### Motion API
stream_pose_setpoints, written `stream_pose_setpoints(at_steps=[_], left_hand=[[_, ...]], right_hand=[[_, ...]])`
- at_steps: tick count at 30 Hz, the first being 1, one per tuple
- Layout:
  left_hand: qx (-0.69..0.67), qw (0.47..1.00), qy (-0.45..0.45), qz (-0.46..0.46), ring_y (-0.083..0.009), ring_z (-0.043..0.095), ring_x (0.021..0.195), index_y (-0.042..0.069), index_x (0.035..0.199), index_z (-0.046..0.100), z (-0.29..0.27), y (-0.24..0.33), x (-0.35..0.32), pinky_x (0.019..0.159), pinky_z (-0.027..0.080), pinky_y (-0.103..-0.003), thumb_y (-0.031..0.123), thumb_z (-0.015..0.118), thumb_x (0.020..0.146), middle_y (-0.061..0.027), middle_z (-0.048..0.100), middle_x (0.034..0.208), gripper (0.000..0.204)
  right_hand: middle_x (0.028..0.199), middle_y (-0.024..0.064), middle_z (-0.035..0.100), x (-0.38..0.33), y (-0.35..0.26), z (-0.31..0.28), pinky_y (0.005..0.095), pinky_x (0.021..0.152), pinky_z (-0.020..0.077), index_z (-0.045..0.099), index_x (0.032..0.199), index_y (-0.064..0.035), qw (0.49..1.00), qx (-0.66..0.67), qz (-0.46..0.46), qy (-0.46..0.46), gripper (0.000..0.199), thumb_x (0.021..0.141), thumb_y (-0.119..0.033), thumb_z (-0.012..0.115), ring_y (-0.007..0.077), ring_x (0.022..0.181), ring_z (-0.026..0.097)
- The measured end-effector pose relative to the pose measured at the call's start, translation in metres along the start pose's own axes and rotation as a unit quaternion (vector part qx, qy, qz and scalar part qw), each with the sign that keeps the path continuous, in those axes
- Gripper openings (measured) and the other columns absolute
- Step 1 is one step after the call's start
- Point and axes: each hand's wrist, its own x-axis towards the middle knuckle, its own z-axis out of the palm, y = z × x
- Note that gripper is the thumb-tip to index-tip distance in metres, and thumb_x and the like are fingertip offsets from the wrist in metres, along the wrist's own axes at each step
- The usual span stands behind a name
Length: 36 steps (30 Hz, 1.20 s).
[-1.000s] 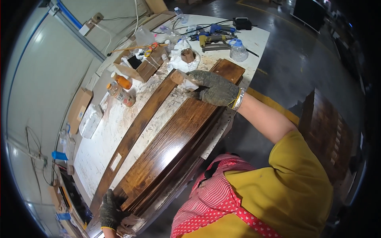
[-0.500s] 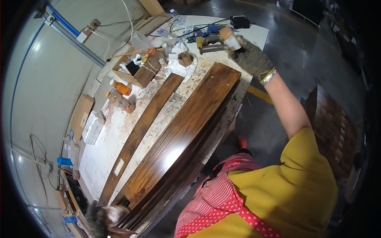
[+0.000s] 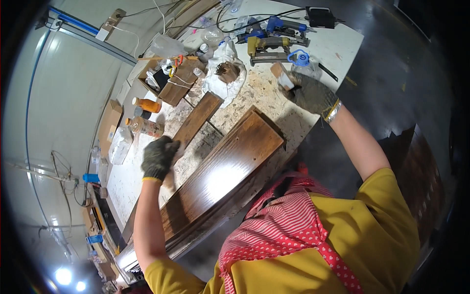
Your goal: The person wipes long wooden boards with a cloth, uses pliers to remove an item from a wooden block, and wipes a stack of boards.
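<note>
My left hand (image 3: 159,158), in a dark work glove, is closed over the narrow brown board. Beneath it a pale, blurred cloth (image 3: 169,181) shows. My right hand (image 3: 313,96), gloved too, grips a small tan-and-white block (image 3: 282,77) above the table's right side; its exact kind is unclear. Between my arms lies a stack of dark-stained, glossy wooden boards (image 3: 230,169). Left of the stack, the narrow board (image 3: 198,117) runs partly hidden under my left hand and forearm.
Nail guns (image 3: 267,44) and a clear jug with a blue cap (image 3: 302,60) stand beyond my right hand. A stained container on white plastic (image 3: 229,72), a cardboard box (image 3: 178,85) and bottles (image 3: 147,105) sit farther left. More dark boards (image 3: 416,166) are at the right.
My left hand has moved from the near end of the boards up to the middle of the narrow board. My right hand has come lower and nearer, still with the block.
</note>
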Motion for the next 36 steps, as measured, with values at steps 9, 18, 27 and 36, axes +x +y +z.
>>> stream_pose_setpoints(at_steps=[9,18,27,36], left_hand=[[0.050,0.978,-0.016,0.202,-0.0388,0.061,0.101,0.008,0.106,0.065,0.030,0.046,0.141,0.089,0.048,-0.046,0.030,0.053,0.095,-0.0199,0.065,0.108,0.028],[0.092,0.981,-0.032,0.170,-0.0388,0.060,0.107,0.005,0.111,0.065,0.128,0.079,0.279,0.091,0.047,-0.046,0.042,0.048,0.094,-0.0228,0.065,0.110,0.044],[-0.073,0.992,-0.096,0.032,-0.0395,0.064,0.098,0.001,0.102,0.069,0.140,0.109,0.280,0.085,0.048,-0.045,0.062,0.056,0.085,-0.0256,0.067,0.101,0.065],[-0.017,0.996,-0.025,0.088,-0.0364,0.063,0.106,0.011,0.111,0.069,0.130,0.136,0.251,0.093,0.048,-0.046,0.039,0.053,0.089,-0.0197,0.066,0.113,0.039]], right_hand=[[0.103,0.0113,0.059,-0.001,-0.002,-0.043,0.0343,0.089,0.0551,0.056,0.111,-0.0025,0.991,0.065,0.105,0.059,0.023,0.096,-0.019,0.059,0.0240,0.098,0.060],[0.108,0.0099,0.064,0.028,0.021,-0.039,0.0346,0.087,0.0533,0.060,0.114,0.0006,0.860,-0.503,-0.074,-0.049,0.027,0.092,-0.013,0.063,0.0214,0.098,0.063],[0.115,0.0195,0.063,0.020,0.032,-0.053,0.0371,0.092,0.0497,0.055,0.126,0.0000,0.729,-0.665,-0.136,-0.087,0.049,0.086,-0.024,0.070,0.0306,0.104,0.062],[0.114,0.0102,0.063,0.054,0.037,-0.048,0.0398,0.084,0.0549,0.055,0.123,0.0007,0.902,-0.424,-0.070,-0.033,0.041,0.087,-0.013,0.070,0.0244,0.105,0.062]])
